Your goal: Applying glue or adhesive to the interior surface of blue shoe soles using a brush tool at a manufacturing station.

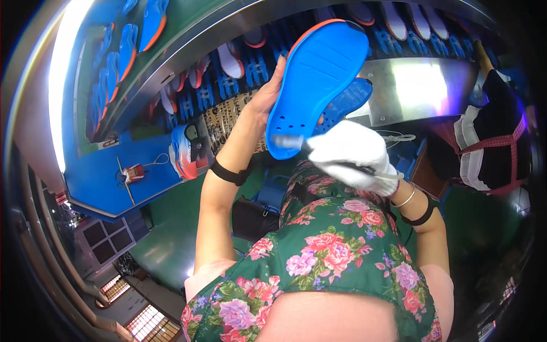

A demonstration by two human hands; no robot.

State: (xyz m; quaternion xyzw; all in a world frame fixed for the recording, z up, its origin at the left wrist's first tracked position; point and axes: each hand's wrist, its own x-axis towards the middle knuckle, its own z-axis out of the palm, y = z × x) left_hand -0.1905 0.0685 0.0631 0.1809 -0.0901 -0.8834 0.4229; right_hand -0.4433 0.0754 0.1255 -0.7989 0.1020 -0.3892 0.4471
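A blue shoe sole with an orange rim is held up in front of me, heel end toward me. My left hand grips it by its left edge, the fingers mostly hidden behind it. My right hand, in a white glove, is closed round the dark handle of a small brush. The brush's pale, motion-blurred head lies over the heel, just below several small holes. Behind the held sole, a second blue perforated piece shows in part.
A metal-edged rack crosses the far side, carrying soles and shoe parts on blue holders. At left, a blue table bears a small tool with a cord and a colourful shoe. Another person is at the right.
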